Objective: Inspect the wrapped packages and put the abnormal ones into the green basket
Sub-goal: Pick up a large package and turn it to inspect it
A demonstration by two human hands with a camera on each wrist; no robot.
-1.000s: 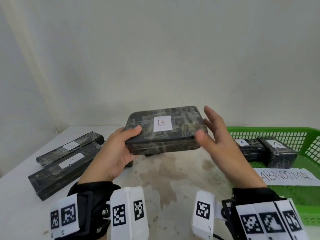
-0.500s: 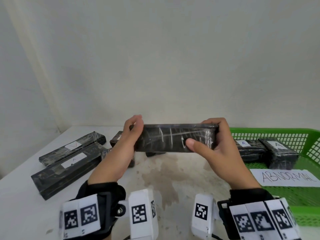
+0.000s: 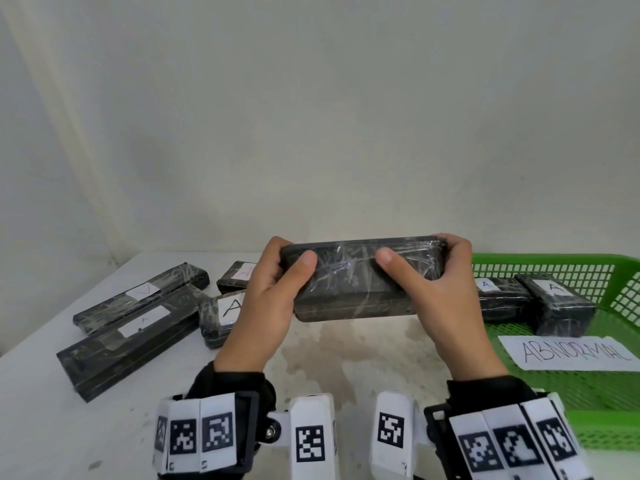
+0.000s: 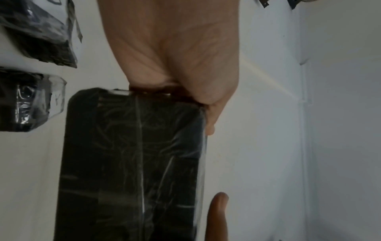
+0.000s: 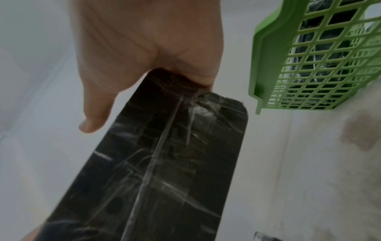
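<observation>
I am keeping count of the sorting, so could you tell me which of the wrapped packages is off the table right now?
The package gripped by the left hand and right hand; the others lie on the table or in the green basket.

The left hand [image 4: 175,53] grips one end of a black wrapped package [image 4: 132,163], two more packages [image 4: 26,101] lying beside it.

The held package [image 3: 360,282] hides its label; green basket [image 3: 616,403] runs off-frame.
</observation>
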